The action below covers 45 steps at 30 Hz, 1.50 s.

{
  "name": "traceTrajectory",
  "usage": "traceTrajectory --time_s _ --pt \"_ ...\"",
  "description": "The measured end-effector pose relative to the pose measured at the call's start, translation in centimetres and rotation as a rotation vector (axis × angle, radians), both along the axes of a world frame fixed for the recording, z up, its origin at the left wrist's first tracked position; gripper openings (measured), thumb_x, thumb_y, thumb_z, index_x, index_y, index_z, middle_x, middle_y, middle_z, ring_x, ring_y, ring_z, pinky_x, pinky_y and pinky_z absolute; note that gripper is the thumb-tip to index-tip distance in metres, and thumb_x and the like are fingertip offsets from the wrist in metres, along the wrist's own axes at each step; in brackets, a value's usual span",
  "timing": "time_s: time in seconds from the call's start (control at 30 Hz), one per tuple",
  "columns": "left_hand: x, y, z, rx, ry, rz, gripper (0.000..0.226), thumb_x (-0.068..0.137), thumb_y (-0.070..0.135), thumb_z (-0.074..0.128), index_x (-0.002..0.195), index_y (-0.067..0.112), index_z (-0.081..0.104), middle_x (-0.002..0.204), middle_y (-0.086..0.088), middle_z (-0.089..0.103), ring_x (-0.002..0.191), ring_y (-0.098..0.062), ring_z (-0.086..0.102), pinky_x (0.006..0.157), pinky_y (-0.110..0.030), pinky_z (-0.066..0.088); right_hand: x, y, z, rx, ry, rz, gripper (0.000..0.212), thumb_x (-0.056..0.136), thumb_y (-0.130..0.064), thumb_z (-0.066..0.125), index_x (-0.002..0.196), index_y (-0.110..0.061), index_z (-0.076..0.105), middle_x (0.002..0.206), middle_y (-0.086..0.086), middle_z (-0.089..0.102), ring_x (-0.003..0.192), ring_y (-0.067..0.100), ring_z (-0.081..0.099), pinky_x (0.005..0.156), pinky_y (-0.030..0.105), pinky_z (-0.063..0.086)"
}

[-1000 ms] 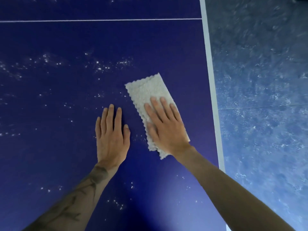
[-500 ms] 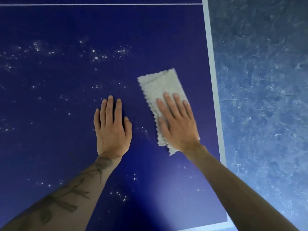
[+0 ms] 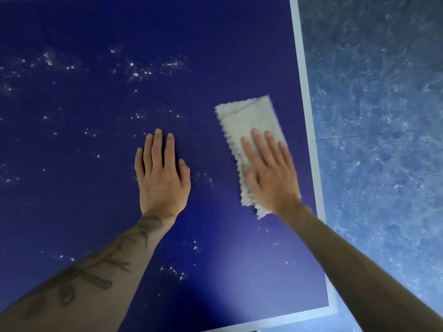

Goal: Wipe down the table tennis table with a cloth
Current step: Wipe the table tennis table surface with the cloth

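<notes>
A dark blue table tennis table [image 3: 96,212] fills most of the view, with a white border line along its right and near edges. A folded white cloth [image 3: 249,121] lies flat on it close to the right edge. My right hand [image 3: 271,173] presses flat on the cloth's near half, fingers spread and slightly blurred. My left hand [image 3: 163,173] rests palm down on the bare table to the left of the cloth, fingers together, holding nothing. White specks are scattered over the table's left and near parts.
The table's right white edge line [image 3: 309,140] runs just beside the cloth. Beyond it lies a mottled blue-grey floor [image 3: 383,116]. The table's near right corner [image 3: 333,310] shows at the bottom.
My right hand has slid the cloth to the right, toward the table's edge line. My left hand has stayed put, and the view has tilted so the near corner shows.
</notes>
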State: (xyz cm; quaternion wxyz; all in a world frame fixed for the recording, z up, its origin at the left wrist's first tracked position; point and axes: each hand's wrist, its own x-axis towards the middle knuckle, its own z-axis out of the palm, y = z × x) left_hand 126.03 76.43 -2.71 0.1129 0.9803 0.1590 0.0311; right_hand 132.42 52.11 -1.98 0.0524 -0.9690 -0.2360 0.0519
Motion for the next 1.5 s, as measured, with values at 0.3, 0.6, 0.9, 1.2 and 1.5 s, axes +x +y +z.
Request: traceTrajectory --time_s 0.3,0.6,0.9,1.2,1.5 --pt "-0.1 -0.1 -0.2 0.002 -0.003 -0.004 0.057 0.109 0.030 0.036 0.162 0.009 0.033 0.173 -0.013 0.024 0.160 -0.031 0.020 0.131 -0.050 0.014 0.4 5.5 -0.1 0.020 0.025 -0.027 0.063 0.113 -0.043 0.024 0.172 -0.023 0.016 0.179 0.006 0.009 0.166 0.032 0.006 0.133 0.053 0.010" --pt "-0.2 -0.2 -0.2 -0.031 -0.017 0.006 0.057 0.110 0.030 0.036 0.163 0.011 0.032 0.173 -0.011 0.023 0.162 -0.029 0.016 0.132 -0.050 0.011 2.9 0.8 0.1 0.037 0.026 -0.348 0.066 0.109 -0.044 0.020 0.172 -0.024 0.013 0.179 0.008 0.007 0.165 0.033 0.005 0.134 0.054 0.006" --pt "-2.0 -0.2 0.5 -0.058 -0.012 -0.028 0.053 0.112 0.027 0.036 0.162 0.009 0.034 0.172 -0.013 0.026 0.161 -0.031 0.019 0.132 -0.050 0.010 -4.1 -3.8 -0.1 0.007 -0.013 0.100 0.060 0.112 -0.044 0.030 0.170 -0.026 0.027 0.178 0.003 0.019 0.165 0.029 0.014 0.132 0.053 0.017" --pt "-9.4 -3.1 -0.1 -0.020 0.032 -0.055 0.055 0.110 0.029 0.033 0.162 0.009 0.034 0.172 -0.014 0.026 0.160 -0.032 0.021 0.131 -0.052 0.015 -2.2 -0.1 0.7 0.007 0.046 -0.141 0.064 0.110 -0.045 0.021 0.171 -0.026 0.017 0.179 0.006 0.010 0.165 0.035 0.005 0.133 0.055 0.005" --pt "-9.4 -3.1 -0.2 -0.041 0.028 -0.030 0.057 0.110 0.031 0.033 0.163 0.011 0.032 0.173 -0.010 0.024 0.162 -0.026 0.015 0.133 -0.045 0.006 -2.6 -3.6 0.3 -0.011 0.047 -0.264 0.065 0.109 -0.047 0.019 0.171 -0.029 0.012 0.180 0.002 0.006 0.166 0.033 0.004 0.133 0.056 0.006"
